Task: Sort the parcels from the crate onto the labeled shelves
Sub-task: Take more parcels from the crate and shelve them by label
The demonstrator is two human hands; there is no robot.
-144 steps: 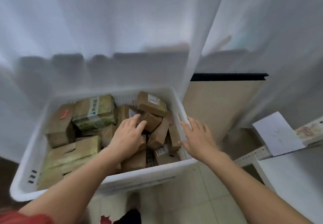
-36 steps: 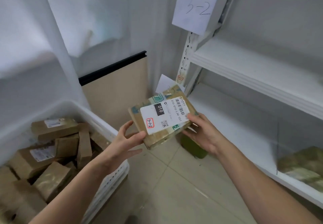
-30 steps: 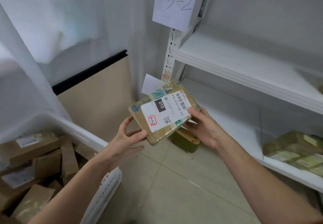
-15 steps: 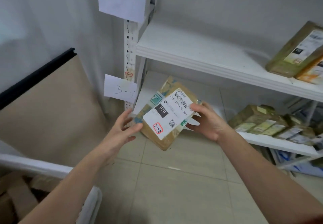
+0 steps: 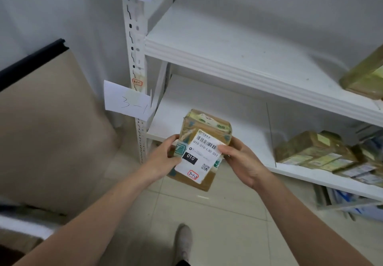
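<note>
The taped brown cardboard parcel with a white shipping label (image 5: 204, 151) sits at the centre of the frame, gripped on both sides. The left hand (image 5: 163, 158) curls round its left edge, and the right hand (image 5: 242, 160) pinches its right edge, thumb on the label. Its long axis points up-frame at the lower white shelf (image 5: 186, 97), beside the white paper sign reading 3-1 (image 5: 127, 103). The far end is already at the shelf's front lip. Both hands are equally near, so a short forward push should seat it.

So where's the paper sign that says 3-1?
In the head view, the 3-1 sign hangs left of centre on the shelf post, beside the lower shelf, up-left of the held parcel.
</note>
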